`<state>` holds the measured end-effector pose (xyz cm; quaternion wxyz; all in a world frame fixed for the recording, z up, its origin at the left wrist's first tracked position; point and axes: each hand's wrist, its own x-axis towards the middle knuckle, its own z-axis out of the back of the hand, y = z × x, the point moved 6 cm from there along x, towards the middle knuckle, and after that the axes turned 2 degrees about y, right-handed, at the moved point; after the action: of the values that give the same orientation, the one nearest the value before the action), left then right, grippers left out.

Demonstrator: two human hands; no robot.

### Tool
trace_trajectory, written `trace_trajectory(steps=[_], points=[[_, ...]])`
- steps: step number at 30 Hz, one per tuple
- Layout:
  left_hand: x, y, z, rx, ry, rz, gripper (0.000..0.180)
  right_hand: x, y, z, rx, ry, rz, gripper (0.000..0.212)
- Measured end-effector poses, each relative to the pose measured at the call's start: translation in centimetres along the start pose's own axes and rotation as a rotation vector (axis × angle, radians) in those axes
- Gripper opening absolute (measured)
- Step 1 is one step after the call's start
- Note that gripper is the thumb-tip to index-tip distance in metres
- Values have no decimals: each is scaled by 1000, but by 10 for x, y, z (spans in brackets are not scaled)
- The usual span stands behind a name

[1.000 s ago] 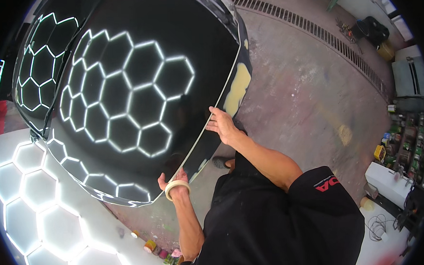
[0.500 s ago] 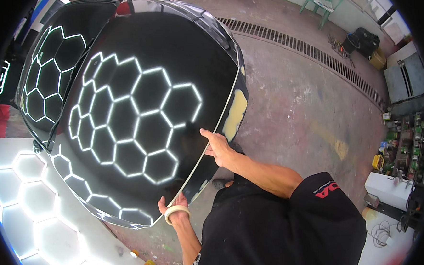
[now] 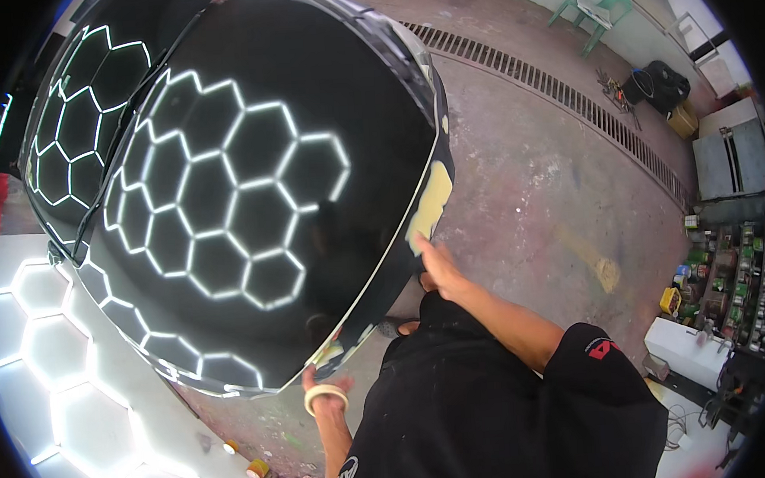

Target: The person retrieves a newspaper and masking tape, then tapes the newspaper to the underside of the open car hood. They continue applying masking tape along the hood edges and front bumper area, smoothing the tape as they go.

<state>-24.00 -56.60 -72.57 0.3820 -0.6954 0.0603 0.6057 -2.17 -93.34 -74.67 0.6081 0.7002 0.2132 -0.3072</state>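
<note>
By the hood (image 3: 262, 172), we see left hand (image 3: 336, 383) unclenched, tape (image 3: 325, 389) round its wrist; right hand (image 3: 441, 272) grips nothing, near yellow patch (image 3: 432, 198).

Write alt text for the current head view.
A person's open right hand is beside a cream patch on the front of a black car; the left hand, a pale tape-like roll around its wrist, is near the edge of the glossy hood, which mirrors white hexagonal light lines.

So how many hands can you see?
2. The left hand, with a cream ring around its wrist, is by the car's edge; the right hand is by the yellowish patch. None look hidden.
</note>
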Motion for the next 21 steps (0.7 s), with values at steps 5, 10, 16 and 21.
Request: trace_trajectory(steps=[5, 10, 16, 21], points=[[57, 84, 150, -40, -151, 235, 101, 6, -124, 144, -614, -275, -263, 89], [82, 151, 205, -133, -65, 209, 78, -23, -250, 210, -746, -92, -478, 62], [121, 116, 119, -239, 109, 12, 65, 47, -242, 159, -858, 87, -19, 44], [130, 89, 70, -334, 167, -58, 41, 58, -136, 24, -905, 241, 376, 36]])
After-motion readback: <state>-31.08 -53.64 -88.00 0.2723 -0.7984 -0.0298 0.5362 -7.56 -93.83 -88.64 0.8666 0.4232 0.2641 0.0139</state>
